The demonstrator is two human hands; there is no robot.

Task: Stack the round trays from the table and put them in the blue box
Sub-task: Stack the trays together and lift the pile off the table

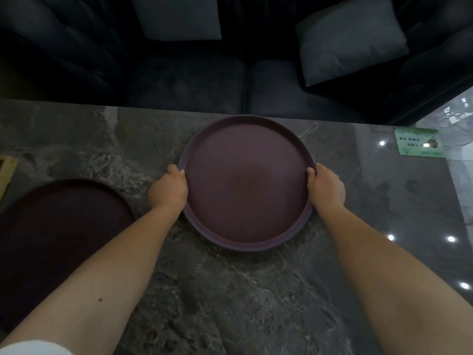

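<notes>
A round purple tray (245,185) sits near the far edge of the dark marble table (256,290), in the middle of the head view. My left hand (169,189) grips its left rim and my right hand (326,188) grips its right rim, thumbs hooked over the edge. I cannot tell whether the tray rests on the table or is slightly raised. A second, darker round tray (58,234) lies on the table at the left, partly under my left forearm. The blue box is not in view.
A dark sofa (230,83) with grey cushions (350,39) stands just beyond the table's far edge. A green card (419,142) lies at the table's right corner. A pale wooden object (7,172) shows at the left edge. Glossy floor lies to the right.
</notes>
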